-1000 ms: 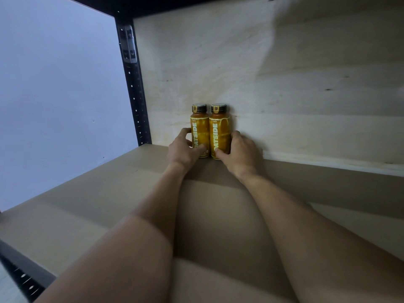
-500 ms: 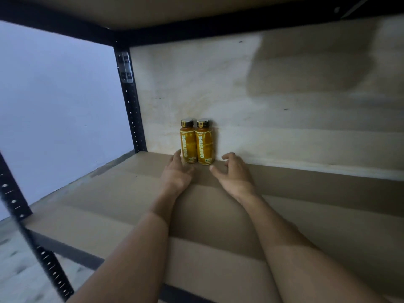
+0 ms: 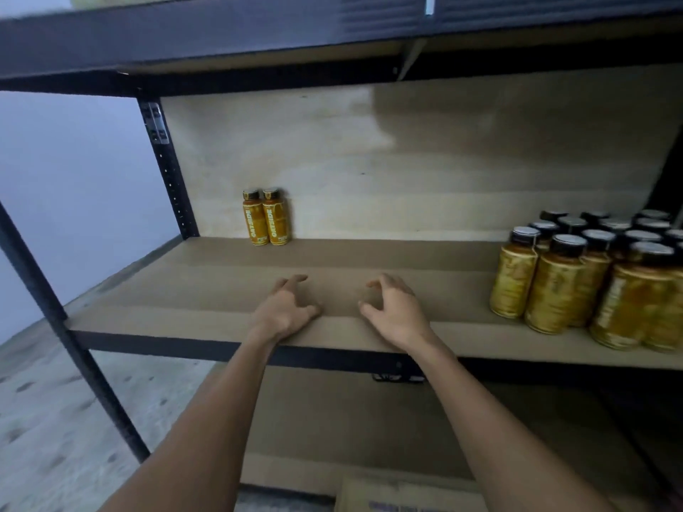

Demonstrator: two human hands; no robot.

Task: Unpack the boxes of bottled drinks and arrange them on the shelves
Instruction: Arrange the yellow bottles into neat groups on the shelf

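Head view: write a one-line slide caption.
Left hand and right hand, empty, at shelf front; two bottles stand at back.

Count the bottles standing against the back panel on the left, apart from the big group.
2. The left bottle stands nearer the black post; the right bottle stands right beside it. None look hidden.

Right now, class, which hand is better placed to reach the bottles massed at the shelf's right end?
Probably the right hand: open, empty, nearer the massed bottles. The left hand, also empty, would have to cross over it.
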